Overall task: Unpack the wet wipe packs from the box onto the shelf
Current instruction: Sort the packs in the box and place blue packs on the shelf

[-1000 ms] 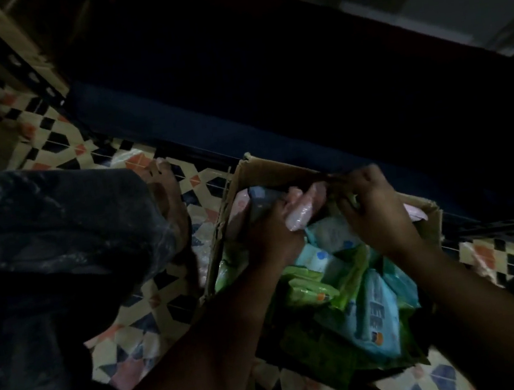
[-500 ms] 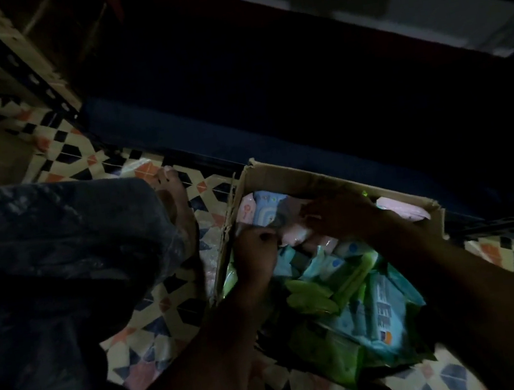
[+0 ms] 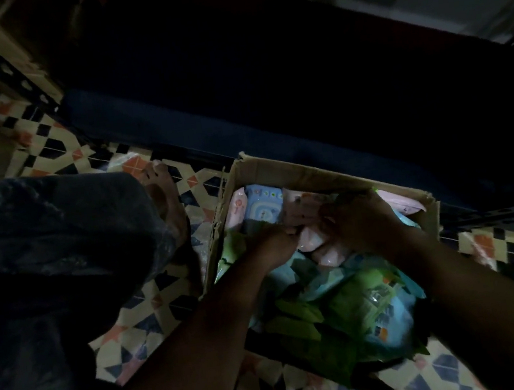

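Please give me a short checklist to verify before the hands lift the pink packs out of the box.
1. Both hands on the pink packs: ok, left hand and right hand meet there.
2. Grip firm: cannot tell, fingers are dark and blurred.
3. Box open at the top: ok.
4. Blue pack free of the pink ones: cannot tell, they touch.
5. Green packs not in the way: ok, they lie nearer the person.
6. Room on the shelf: cannot tell, too dark.

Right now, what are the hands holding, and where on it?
Both hands, left and right, grip pink wet wipe packs in the box; exactly where is unclear.
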